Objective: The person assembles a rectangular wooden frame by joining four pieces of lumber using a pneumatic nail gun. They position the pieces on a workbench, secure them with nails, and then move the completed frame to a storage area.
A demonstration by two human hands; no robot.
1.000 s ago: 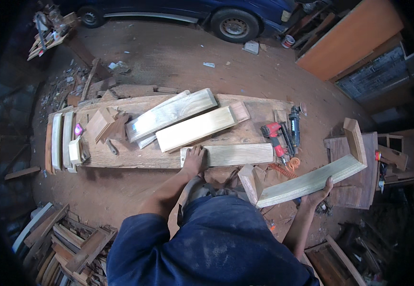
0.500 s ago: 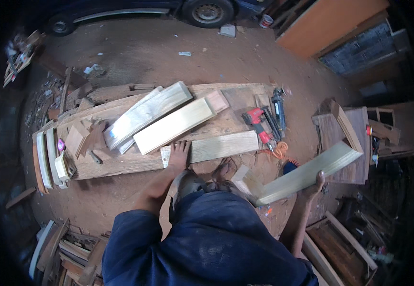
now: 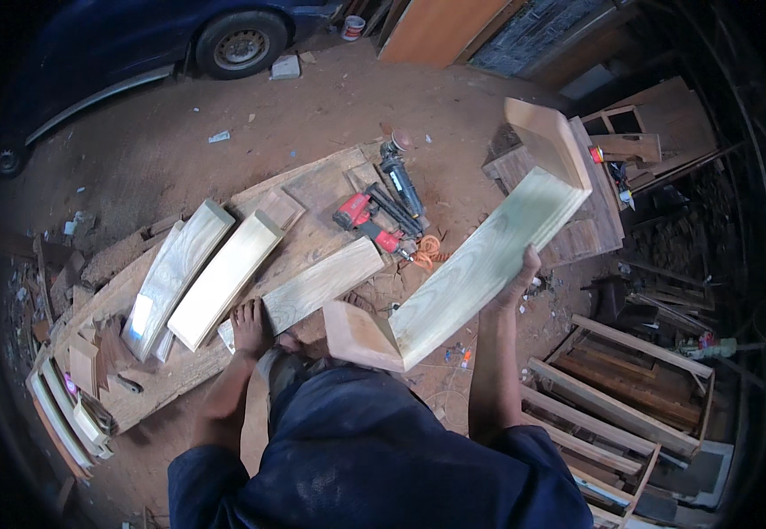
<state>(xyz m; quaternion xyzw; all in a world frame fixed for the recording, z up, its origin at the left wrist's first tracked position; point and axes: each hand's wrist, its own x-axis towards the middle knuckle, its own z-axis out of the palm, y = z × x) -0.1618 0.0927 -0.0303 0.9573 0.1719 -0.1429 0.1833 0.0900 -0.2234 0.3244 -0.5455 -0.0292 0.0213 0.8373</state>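
Note:
My right hand (image 3: 525, 275) grips the outer edge of a U-shaped wooden frame (image 3: 480, 256), a long pale board with a shorter piece standing at each end. The frame is raised and tilted, its near end close to my body. On the workbench (image 3: 158, 385), my left hand (image 3: 250, 328) lies with fingers spread over the near end of a flat pale board (image 3: 321, 286). Left of that board rest a thick pale plank (image 3: 224, 280) and a greyish plank (image 3: 180, 275). A red nail gun (image 3: 369, 220) and a dark angle grinder (image 3: 398, 181) lie at the bench's far end.
An orange coiled hose (image 3: 429, 251) hangs by the nail gun. Several curved wooden pieces (image 3: 70, 410) stand at the bench's left end. To the right are wooden frames (image 3: 621, 388) and a low wooden table (image 3: 590, 238). A dark blue vehicle (image 3: 109, 53) stands beyond.
My right hand has lifted and swung the U-shaped frame up and away from my body. The view has turned to the right; my left hand stays on the flat board.

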